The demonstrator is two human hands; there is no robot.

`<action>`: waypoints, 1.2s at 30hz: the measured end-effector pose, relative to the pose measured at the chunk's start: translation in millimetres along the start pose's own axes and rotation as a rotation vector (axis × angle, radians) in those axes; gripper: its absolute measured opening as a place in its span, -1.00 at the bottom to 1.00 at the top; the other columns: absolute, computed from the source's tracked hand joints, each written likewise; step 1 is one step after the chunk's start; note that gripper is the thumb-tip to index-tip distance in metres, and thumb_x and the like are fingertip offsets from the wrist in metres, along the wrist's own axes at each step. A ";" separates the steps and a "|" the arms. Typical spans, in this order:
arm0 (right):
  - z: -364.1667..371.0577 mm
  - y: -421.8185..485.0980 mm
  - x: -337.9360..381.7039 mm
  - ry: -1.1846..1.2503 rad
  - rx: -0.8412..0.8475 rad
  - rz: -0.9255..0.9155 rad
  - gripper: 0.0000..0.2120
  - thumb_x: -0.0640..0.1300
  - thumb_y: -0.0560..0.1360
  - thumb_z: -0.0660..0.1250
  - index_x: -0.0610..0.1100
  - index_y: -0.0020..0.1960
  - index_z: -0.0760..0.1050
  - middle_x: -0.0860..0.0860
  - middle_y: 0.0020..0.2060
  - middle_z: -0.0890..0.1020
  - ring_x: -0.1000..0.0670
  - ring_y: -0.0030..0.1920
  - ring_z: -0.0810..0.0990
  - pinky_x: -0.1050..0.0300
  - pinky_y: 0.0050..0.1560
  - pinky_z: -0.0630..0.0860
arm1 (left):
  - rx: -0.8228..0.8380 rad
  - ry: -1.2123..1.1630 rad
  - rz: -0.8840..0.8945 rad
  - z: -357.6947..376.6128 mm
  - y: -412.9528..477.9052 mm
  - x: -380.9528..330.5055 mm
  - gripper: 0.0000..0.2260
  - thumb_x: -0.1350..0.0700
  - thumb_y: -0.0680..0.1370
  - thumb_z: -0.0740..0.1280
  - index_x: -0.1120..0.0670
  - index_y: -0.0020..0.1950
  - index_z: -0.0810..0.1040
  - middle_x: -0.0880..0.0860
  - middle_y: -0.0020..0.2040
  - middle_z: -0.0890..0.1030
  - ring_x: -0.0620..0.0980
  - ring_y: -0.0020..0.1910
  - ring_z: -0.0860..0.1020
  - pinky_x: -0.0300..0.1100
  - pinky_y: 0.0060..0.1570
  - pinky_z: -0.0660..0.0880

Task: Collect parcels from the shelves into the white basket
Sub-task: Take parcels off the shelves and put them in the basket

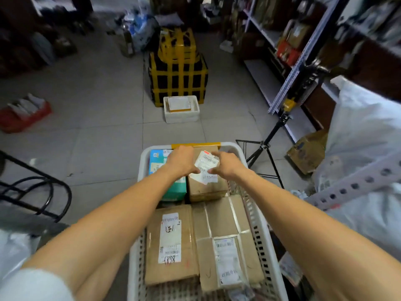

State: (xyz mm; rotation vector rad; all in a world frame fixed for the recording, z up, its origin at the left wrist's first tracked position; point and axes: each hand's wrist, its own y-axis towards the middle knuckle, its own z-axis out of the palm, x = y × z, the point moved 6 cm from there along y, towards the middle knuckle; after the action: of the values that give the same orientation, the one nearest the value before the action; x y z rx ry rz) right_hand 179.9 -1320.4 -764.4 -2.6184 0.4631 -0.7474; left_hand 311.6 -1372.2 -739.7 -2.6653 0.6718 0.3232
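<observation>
The white basket (256,216) stands in the lower centre of the head view and serves as the reference landmark. Both bare arms extend forward over it.

Contents of the basket:
- A brown cardboard parcel (208,183) lies at the far right end, against the far rim. Its top carries a white shipping label (206,165) that sits crooked and partly lifted.
- A blue and green printed box (165,170) lies at the far left end, directly beside the brown cardboard parcel.
- A flat labelled carton (171,244) fills the near left part, with handwritten marks on its labels.
- A taped carton (225,242) fills the near right part, touching the flat labelled carton along one edge.

Hand state:
- The left hand (181,162) rests on the left side of the brown cardboard parcel, fingers curled over its far edge, gripping it.
- The right hand (225,167) lies on the right side of the same parcel, fingers touching the label; the grip on the parcel's right side is hidden by the hand itself, so whether it is clasped cannot be told.

Beyond the far rim of the basket, on the tiled floor, stands a white foam box (181,109), and behind that a black stack bound with yellow tape (178,77). To the right of the basket stand a black tripod (264,153) and metal shelves (299,59) loaded with goods.
</observation>
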 end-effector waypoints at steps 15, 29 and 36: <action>-121.4 -200.5 167.0 -0.427 -0.081 -0.415 -0.38 -0.04 0.40 0.51 -0.19 0.37 0.40 -0.13 0.24 0.53 -0.14 0.19 0.51 0.06 0.04 0.48 | -0.154 0.182 0.023 -169.4 -190.0 -31.7 -0.46 -0.03 0.38 0.50 0.10 0.29 0.45 0.09 0.24 0.53 0.08 0.20 0.50 0.01 0.15 0.49; -83.6 -359.1 238.4 -0.484 -0.105 -0.847 -0.31 0.06 0.28 0.57 -0.10 0.32 0.41 -0.10 0.18 0.52 -0.12 0.12 0.54 0.01 0.10 0.53 | -0.358 0.197 -0.396 -185.2 -443.9 -4.3 -0.44 -0.09 0.38 0.47 0.05 0.33 0.44 0.04 0.24 0.53 0.09 0.18 0.52 0.01 0.13 0.51; 16.2 -471.3 313.5 -0.608 -0.013 -1.182 -0.55 -0.03 0.30 0.55 -0.14 0.13 0.56 -0.06 -0.06 0.62 -0.09 -0.10 0.56 0.10 -0.16 0.49 | -0.427 0.100 -0.675 -145.1 -601.8 47.4 -0.53 -0.10 0.37 0.48 0.05 0.21 0.50 0.03 0.11 0.56 0.08 0.07 0.55 -0.05 -0.01 0.53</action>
State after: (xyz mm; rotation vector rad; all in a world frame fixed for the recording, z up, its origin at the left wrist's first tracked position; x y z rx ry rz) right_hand 538.5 -1031.4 -434.8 -2.7495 -1.3219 -0.1497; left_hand 668.3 -958.8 -444.1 -3.1191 -0.3342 0.1509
